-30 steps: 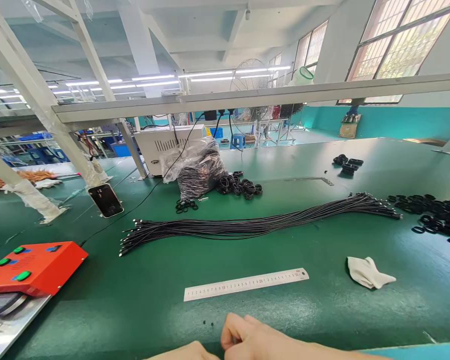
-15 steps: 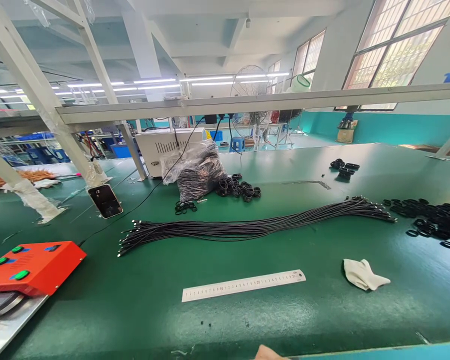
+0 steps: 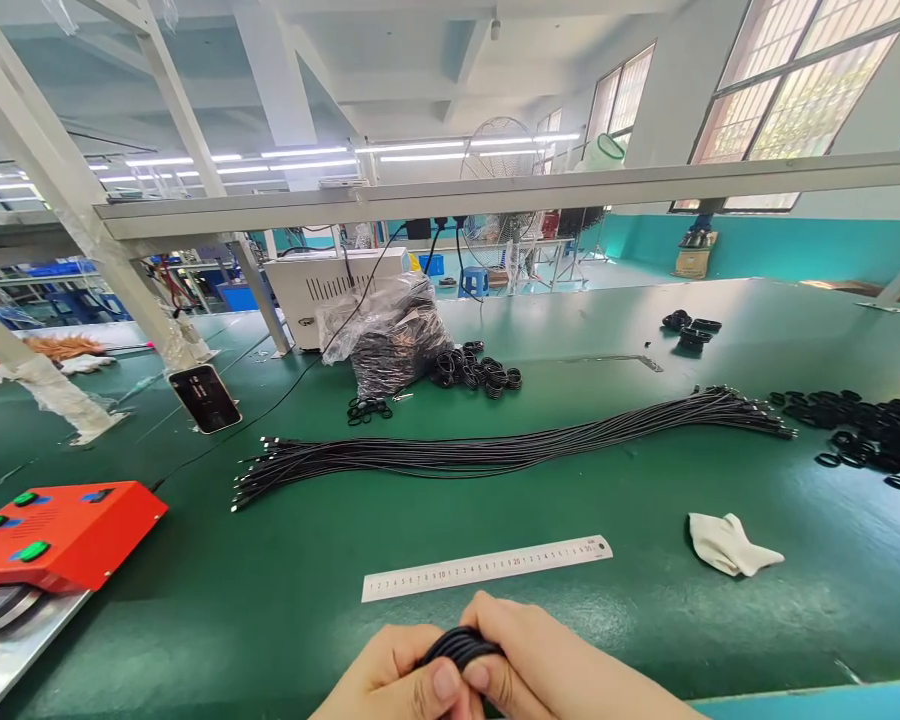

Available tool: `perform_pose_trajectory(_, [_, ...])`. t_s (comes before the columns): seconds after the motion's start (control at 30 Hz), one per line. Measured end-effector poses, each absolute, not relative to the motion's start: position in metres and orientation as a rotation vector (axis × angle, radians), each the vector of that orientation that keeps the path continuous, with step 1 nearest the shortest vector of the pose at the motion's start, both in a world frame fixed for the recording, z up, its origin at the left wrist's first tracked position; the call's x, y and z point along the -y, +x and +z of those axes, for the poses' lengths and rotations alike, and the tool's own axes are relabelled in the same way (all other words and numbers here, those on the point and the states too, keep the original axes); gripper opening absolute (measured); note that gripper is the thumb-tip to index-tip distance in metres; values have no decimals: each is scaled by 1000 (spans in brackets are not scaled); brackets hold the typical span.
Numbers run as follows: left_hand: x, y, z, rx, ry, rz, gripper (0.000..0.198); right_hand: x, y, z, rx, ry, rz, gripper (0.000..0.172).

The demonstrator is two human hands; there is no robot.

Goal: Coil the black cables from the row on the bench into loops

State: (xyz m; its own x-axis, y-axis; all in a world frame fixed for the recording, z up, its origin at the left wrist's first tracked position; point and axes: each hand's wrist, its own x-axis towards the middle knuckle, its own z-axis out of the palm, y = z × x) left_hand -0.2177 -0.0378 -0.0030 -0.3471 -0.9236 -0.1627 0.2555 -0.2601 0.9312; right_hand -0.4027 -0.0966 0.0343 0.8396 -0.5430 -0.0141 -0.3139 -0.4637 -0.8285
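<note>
A coiled black cable (image 3: 461,645) is held between both hands at the bottom of the view, its lower part hidden by the fingers. My left hand (image 3: 401,675) grips the coil from the left, thumb pressed on its front. From the other side my right hand (image 3: 525,650) pinches the same coil, and the two thumbs nearly meet. Just beyond the hands lies a steel ruler (image 3: 487,568). Farther back, a long bundle of straight black cables (image 3: 487,455) with metal plug ends stretches across the green table (image 3: 285,590).
An orange box with green buttons (image 3: 82,535) stands at left, near a phone (image 3: 205,398). A white cloth (image 3: 729,545) lies right. Black rings (image 3: 870,430) are heaped at far right. A plastic-wrapped cable pack (image 3: 397,345) and small coils (image 3: 480,370) sit behind.
Both hands have come up into view at the bottom, holding the coiled cable. Before, only a bit of skin showed at the lower edge. The things on the table lie as they were.
</note>
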Motion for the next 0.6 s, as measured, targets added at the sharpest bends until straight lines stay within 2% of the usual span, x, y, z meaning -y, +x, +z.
perform_pose_trajectory(0.13, [42,-222,-3,1073,1040,-1649,43,107,-397,29,-573,-2024,-320,22])
perform_pose_trajectory(0.33, [36,-221,10,1439,1322,-1075,31,114,-394,28,-613,-2113,-387,12])
perform_pose_trajectory(0.4, [34,-219,8,1451,1367,-997,31,114,-395,30,-588,-2110,-387,10])
perform_pose_trajectory(0.6, [36,-216,-9,1345,1085,-1399,66,120,-393,38,-409,-1926,-177,20])
